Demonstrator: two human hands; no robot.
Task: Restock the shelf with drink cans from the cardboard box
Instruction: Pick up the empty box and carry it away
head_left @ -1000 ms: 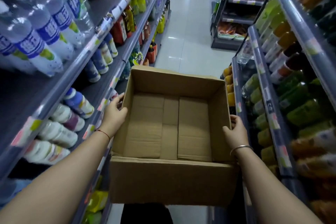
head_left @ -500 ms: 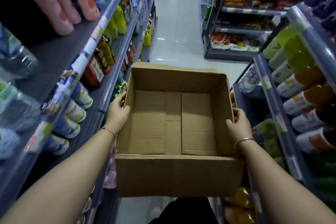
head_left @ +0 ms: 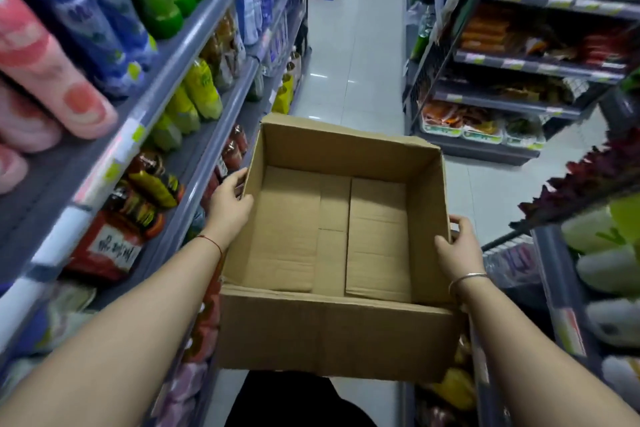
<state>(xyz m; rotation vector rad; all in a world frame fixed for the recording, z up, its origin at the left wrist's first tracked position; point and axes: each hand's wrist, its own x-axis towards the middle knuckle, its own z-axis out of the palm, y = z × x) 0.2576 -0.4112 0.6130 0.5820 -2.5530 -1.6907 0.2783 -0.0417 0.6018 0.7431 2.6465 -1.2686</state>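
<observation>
The cardboard box point(head_left: 332, 253) is carried at centre frame, open top up, with no cans visible inside; only its folded bottom flaps show. The left hand point(head_left: 228, 204) clasps the box wall at 9 o'clock, thumb over the rim. The right hand point(head_left: 457, 246) clasps the opposite wall at 3 o'clock, fingers curled over the rim.

Risks, as a judgement: the aisle is narrow. A box corner may strike the shelf edge point(head_left: 194, 35) at 10 o'clock or the rack point(head_left: 554, 274) at 3 o'clock and knock stock down. Grasping thin walls only, with no support under the base, may let the sides flex and the box tilt.

Materials: the box is plain brown corrugated board, matte, square, with creased seams. The bottles point(head_left: 204, 90) at 10 o'clock are glossy plastic cylinders. The floor point(head_left: 356, 55) at 12 o'clock is pale glossy tile and may be slippery.
</observation>
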